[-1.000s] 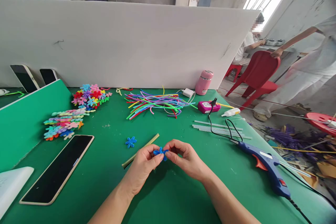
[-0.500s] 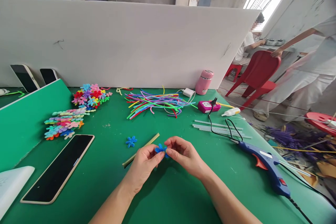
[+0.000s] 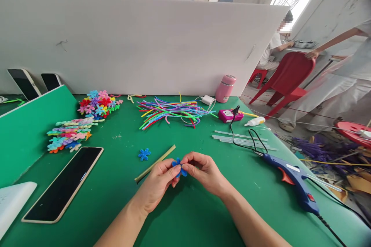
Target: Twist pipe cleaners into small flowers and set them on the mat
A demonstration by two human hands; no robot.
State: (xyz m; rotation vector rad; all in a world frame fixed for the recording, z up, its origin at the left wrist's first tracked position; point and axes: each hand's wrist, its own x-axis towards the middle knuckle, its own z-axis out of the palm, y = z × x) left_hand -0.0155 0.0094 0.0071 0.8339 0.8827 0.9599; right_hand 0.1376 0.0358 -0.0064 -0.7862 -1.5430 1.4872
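Between my two hands is a small blue pipe-cleaner flower (image 3: 182,170), its petals spread and partly covered by my fingers. My left hand (image 3: 162,177) pinches it from the left with thumb and fingers. From the right, my right hand (image 3: 203,170) closes thumb and forefinger on a petal near its middle. A second blue flower (image 3: 144,154) lies flat on the green table, left of my hands. Beside my left hand rests a thin olive-coloured stick (image 3: 156,163), slanting across the tabletop.
Loose coloured pipe cleaners (image 3: 174,112) lie at the back, with finished flowers (image 3: 100,104) to their left. A phone (image 3: 63,185) rests at left. Glue sticks (image 3: 240,139), a corded glue gun (image 3: 292,177) and a pink bottle (image 3: 225,88) are at right. Beyond, a person grips a red chair (image 3: 292,73).
The blue flower has turned in my fingers, so its petals now face up more fully. My hands stay nearly in place. The view has tipped slightly downward.
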